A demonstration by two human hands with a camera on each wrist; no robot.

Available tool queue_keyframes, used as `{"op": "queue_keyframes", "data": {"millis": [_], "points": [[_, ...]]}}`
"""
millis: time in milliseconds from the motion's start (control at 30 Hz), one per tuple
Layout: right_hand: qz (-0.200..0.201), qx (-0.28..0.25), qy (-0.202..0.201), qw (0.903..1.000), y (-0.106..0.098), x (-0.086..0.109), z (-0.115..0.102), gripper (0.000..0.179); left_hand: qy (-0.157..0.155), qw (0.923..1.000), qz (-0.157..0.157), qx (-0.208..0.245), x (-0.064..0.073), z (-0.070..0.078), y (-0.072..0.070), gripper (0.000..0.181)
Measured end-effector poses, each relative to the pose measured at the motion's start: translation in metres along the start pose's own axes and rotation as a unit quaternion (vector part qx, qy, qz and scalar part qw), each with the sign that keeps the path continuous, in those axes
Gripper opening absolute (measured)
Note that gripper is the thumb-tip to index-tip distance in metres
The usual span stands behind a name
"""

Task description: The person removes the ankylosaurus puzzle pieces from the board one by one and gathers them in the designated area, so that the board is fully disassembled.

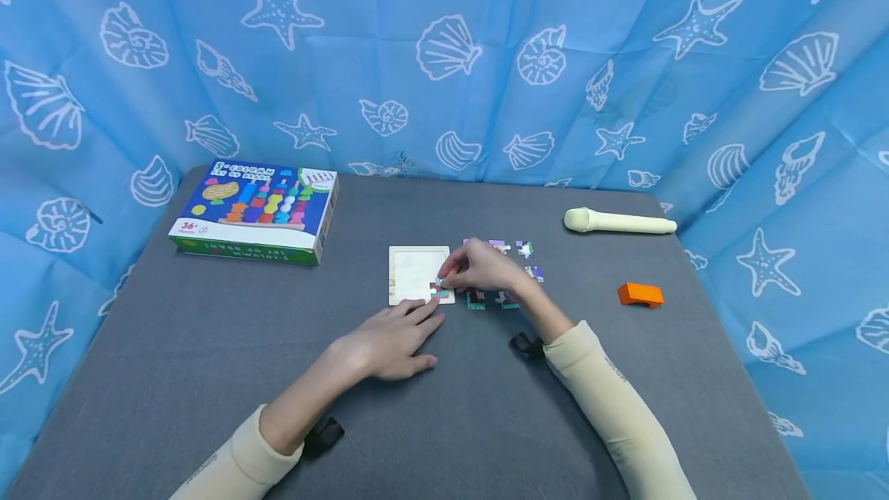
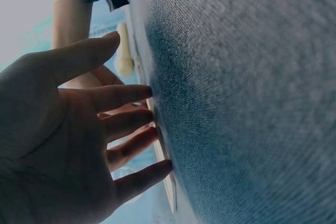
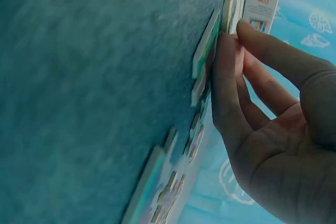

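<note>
A pale wooden puzzle tray lies at the middle of the table, with a jigsaw piece in its near right corner. My left hand is spread out, its fingertips touching the tray's near edge. Over the tray's right side, my right hand pinches a small jigsaw piece between thumb and fingers, just above the corner piece. That pinched piece is mostly covered by the fingertips. Several loose jigsaw pieces lie right of the tray, partly hidden under the right hand.
A bead-set box lies at the back left. To the right are a cream microphone-shaped stick and an orange arched block. A blue curtain with shell prints hangs behind the grey table.
</note>
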State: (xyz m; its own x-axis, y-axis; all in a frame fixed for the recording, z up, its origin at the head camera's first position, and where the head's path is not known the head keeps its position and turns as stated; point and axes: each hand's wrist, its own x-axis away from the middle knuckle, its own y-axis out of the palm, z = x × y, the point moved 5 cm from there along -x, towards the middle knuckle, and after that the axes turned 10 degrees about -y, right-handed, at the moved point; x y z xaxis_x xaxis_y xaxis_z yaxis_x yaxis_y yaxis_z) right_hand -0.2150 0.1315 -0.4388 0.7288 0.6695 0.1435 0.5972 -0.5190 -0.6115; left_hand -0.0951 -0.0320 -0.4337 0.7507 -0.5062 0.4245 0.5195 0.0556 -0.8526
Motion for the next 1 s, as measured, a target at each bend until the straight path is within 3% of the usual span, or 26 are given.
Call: {"op": "queue_keyframes", "data": {"millis": [467,1000], "points": [[-0.003,0.027,-0.004,0.9996,0.0021,-0.0016,-0.0062,0.01,0.005,0.9999,0.01,0.0,0.0012,0.0012,-0.0006,0.069],[-0.008,0.008,-0.007,0.9999,0.0023,0.0014,-0.0079,0.019,0.003,1.0,0.005,-0.002,-0.0005,0.0007,0.0015,0.07]]}}
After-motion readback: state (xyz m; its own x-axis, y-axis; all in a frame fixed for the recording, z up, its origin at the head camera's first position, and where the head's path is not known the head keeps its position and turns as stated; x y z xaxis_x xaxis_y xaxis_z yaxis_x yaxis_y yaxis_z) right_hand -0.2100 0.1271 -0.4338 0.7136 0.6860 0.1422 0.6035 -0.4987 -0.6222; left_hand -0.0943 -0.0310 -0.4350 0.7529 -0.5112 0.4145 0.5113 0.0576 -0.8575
